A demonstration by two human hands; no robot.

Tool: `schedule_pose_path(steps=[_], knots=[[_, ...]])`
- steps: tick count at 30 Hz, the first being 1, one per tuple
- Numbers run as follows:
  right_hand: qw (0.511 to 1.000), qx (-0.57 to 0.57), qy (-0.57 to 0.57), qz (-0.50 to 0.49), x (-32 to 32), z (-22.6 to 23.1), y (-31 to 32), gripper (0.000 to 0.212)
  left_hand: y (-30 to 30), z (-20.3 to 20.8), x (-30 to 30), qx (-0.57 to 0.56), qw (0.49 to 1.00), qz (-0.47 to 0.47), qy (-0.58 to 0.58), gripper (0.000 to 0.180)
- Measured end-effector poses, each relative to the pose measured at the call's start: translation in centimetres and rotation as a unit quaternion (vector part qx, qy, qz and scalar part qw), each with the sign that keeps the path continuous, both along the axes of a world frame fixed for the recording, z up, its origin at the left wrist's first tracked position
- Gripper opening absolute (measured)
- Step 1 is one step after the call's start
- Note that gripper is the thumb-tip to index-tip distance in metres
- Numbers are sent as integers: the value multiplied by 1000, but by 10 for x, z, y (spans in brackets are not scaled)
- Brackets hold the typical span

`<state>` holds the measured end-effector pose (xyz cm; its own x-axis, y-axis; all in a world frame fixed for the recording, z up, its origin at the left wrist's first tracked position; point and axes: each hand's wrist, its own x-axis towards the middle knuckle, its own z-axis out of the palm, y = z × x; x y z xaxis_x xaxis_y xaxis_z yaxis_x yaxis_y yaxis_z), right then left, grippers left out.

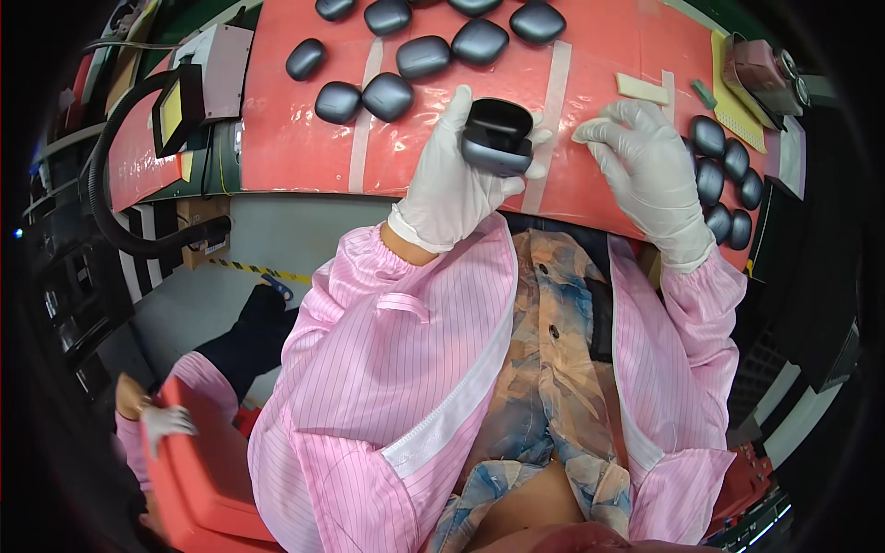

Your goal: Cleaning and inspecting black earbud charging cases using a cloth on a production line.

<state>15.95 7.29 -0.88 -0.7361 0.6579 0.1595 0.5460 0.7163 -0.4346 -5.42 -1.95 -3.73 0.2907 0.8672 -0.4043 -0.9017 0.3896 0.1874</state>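
My left hand (pixel 447 189), in a white glove, holds a dark grey earbud case (pixel 496 155) with its lid raised and a black inside. The fingers wrap round the case from beneath and both sides. To the right, apart from the case, my gloved right hand (pixel 641 170) hovers above the red mat with thumb and fingertips pinched together. Whatever is in that pinch, if anything, is too small to make out. A closed case (pixel 708 136) of the same kind lies just right of this hand, in a cluster of several.
More closed cases (pixel 424 57) lie scattered across the far side of the red mat (pixel 295 157). A cream strip (pixel 643 88) rests beyond my right hand. A black hose (pixel 100 175) curves at the left. Below it, a co-worker's gloved hand (pixel 169 424) touches a red chair (pixel 207 470).
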Motion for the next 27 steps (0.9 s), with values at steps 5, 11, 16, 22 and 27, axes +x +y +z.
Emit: schedule_pose_path(steps=[5, 11, 16, 22, 27], knots=[[976, -156, 150, -3, 5, -15, -10, 48, 6, 25, 11, -40, 999, 13, 35, 49], [901, -332, 265, 91, -23, -11, -20, 70, 2, 29, 13, 15, 999, -35, -7, 53], [921, -321, 206, 75, -24, -12, -25, 66, -5, 29, 13, 0, 999, -48, 26, 50], [891, -287, 346, 60, -29, -18, -36, 73, -3, 36, 10, 42, 997, -66, -22, 54], [917, -203, 337, 70, -24, -17, -41, 86, -5, 38, 18, 51, 982, -63, 173, 47]])
